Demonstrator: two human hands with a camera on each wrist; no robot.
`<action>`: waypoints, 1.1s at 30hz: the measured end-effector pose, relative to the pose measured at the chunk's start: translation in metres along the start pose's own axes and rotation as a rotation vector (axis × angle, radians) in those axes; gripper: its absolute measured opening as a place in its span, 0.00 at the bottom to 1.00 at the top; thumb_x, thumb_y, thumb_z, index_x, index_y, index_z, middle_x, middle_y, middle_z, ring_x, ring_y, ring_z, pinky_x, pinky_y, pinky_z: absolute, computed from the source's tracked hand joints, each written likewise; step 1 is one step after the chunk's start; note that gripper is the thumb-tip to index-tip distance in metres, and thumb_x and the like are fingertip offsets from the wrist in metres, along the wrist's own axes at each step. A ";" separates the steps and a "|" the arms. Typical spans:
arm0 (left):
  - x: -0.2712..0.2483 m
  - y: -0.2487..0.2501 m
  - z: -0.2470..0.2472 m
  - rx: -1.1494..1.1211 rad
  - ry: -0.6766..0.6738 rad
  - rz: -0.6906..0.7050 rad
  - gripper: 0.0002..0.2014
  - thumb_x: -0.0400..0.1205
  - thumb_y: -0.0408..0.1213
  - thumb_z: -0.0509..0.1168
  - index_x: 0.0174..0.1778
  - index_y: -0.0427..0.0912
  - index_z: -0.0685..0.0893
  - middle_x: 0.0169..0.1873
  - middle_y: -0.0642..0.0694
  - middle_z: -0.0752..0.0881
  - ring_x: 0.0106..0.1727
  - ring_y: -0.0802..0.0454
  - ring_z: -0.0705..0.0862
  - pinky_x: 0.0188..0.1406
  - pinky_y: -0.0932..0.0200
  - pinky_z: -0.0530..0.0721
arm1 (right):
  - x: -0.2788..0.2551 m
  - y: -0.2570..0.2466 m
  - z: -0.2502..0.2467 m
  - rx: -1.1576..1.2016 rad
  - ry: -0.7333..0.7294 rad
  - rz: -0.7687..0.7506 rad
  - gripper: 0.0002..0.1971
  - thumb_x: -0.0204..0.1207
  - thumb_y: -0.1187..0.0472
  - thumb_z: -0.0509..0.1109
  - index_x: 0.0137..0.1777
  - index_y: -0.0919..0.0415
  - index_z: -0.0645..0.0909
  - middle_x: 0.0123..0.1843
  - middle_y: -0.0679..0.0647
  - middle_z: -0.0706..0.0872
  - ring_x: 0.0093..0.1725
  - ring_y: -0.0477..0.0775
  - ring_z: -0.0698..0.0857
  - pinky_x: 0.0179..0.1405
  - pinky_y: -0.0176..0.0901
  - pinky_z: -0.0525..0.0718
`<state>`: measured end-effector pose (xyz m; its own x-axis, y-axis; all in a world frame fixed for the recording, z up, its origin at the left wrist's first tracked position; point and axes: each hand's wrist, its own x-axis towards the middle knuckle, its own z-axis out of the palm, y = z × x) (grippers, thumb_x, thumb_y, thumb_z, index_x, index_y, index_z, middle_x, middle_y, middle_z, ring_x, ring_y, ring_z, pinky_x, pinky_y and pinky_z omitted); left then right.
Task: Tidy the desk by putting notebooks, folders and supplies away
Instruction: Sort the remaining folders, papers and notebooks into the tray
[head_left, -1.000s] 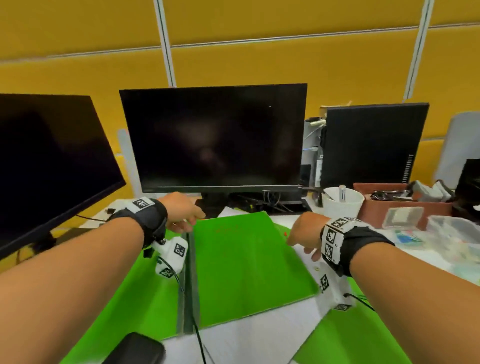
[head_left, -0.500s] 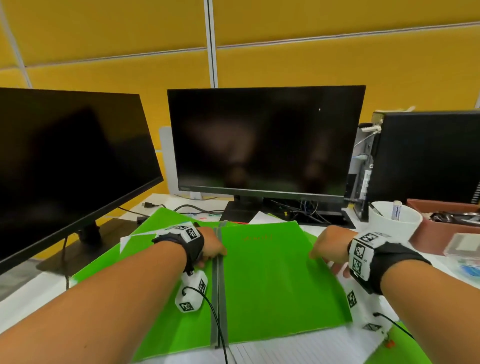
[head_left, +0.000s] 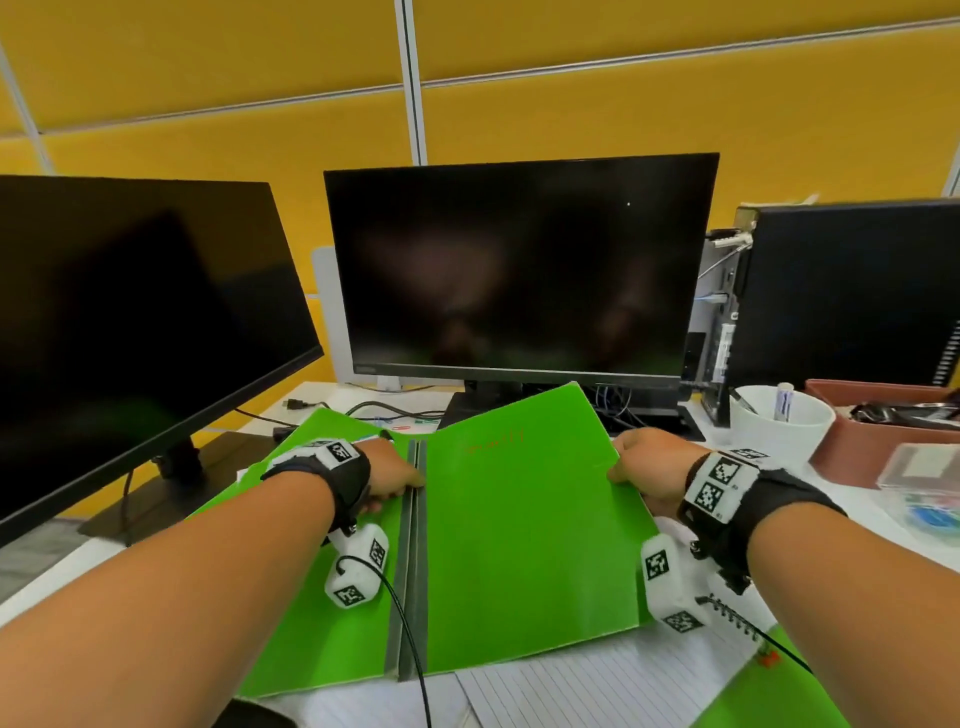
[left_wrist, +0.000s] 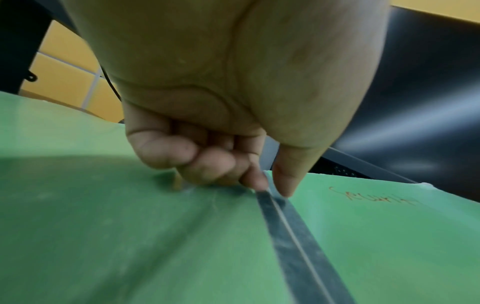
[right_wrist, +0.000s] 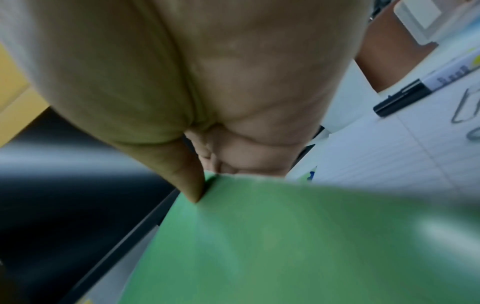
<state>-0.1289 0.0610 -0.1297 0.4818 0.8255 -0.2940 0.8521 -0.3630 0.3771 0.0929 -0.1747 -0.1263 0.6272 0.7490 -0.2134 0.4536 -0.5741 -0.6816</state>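
Note:
A green folder (head_left: 519, 545) lies open, outer side up, in front of the middle monitor, its grey spine (head_left: 413, 545) running toward me. My left hand (head_left: 395, 478) sits at the far end of the spine (left_wrist: 293, 236), fingers curled, thumb and forefinger (left_wrist: 255, 179) pinching the ridge. My right hand (head_left: 639, 467) grips the right cover's outer edge, thumb (right_wrist: 192, 185) on top of the green cover (right_wrist: 285, 236) and fingers underneath. That cover is tilted up off the desk at its far corner.
Two dark monitors (head_left: 519, 270) and a black computer tower (head_left: 852, 291) stand behind. At right are a white cup (head_left: 779, 431), a brown tray (head_left: 872, 431) and a clear box (head_left: 919, 467). Lined paper (head_left: 597, 686), a spiral notebook (head_left: 737, 618), a marker (right_wrist: 415, 92) and paper clips lie nearby.
My view has swung left and downward. The left hand has settled onto the spine, and the right cover's far corner has risen off the desk in my right hand's grip.

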 end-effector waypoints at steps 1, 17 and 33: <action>0.001 -0.001 -0.006 0.017 0.029 0.004 0.20 0.84 0.55 0.69 0.38 0.41 0.83 0.24 0.46 0.79 0.21 0.51 0.75 0.25 0.64 0.75 | -0.004 -0.003 -0.002 0.048 -0.007 -0.017 0.15 0.84 0.71 0.66 0.41 0.49 0.73 0.57 0.62 0.81 0.53 0.58 0.82 0.68 0.60 0.86; -0.065 0.062 -0.102 -0.385 0.619 0.318 0.32 0.79 0.65 0.68 0.71 0.49 0.75 0.68 0.37 0.80 0.64 0.36 0.83 0.64 0.46 0.82 | -0.053 -0.025 -0.063 0.903 0.145 -0.326 0.16 0.90 0.75 0.52 0.60 0.59 0.79 0.57 0.66 0.90 0.52 0.65 0.89 0.55 0.66 0.88; -0.146 0.090 -0.038 -0.810 0.431 0.946 0.29 0.87 0.39 0.69 0.84 0.59 0.69 0.68 0.69 0.83 0.67 0.71 0.82 0.71 0.58 0.82 | -0.102 0.025 -0.043 1.064 0.329 -0.423 0.16 0.89 0.75 0.53 0.69 0.61 0.75 0.64 0.67 0.89 0.59 0.65 0.88 0.60 0.68 0.86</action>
<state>-0.1301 -0.0756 -0.0190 0.5879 0.5229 0.6172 -0.2118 -0.6368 0.7413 0.0679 -0.2794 -0.0913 0.7568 0.6029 0.2524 0.0082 0.3773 -0.9260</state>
